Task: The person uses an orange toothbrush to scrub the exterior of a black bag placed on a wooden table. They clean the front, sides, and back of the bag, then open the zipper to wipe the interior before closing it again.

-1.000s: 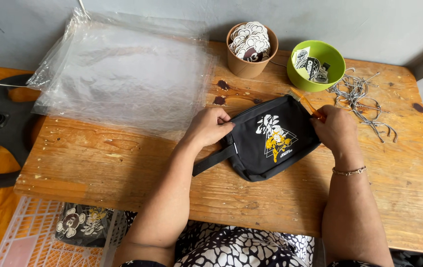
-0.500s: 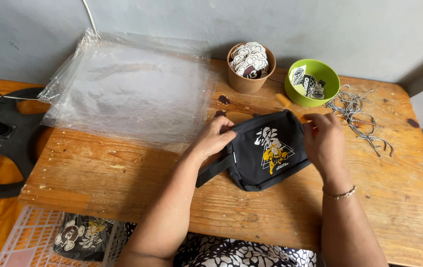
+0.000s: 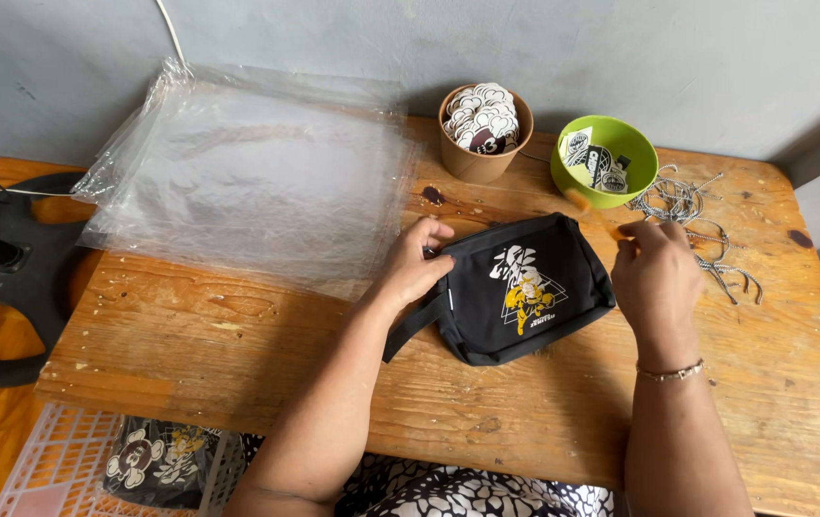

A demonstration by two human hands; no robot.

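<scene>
A black pouch bag (image 3: 523,287) with a white and yellow print lies on the wooden table (image 3: 238,335). My left hand (image 3: 415,265) grips the bag's left end, by its black strap. At the bag's upper right corner my right hand (image 3: 657,273) pinches a thin orange stick (image 3: 590,211) that slants up to the left.
A stack of clear plastic bags (image 3: 247,172) covers the table's far left. A brown paper cup (image 3: 484,132) and a green bowl (image 3: 604,161) hold stickers. Ball chains (image 3: 693,220) lie at the right. A white crate (image 3: 75,469) holds another printed bag below the table edge.
The view has shifted a little. Both hands stay on the bag; my right hand has lifted slightly off its corner with the orange stick.
</scene>
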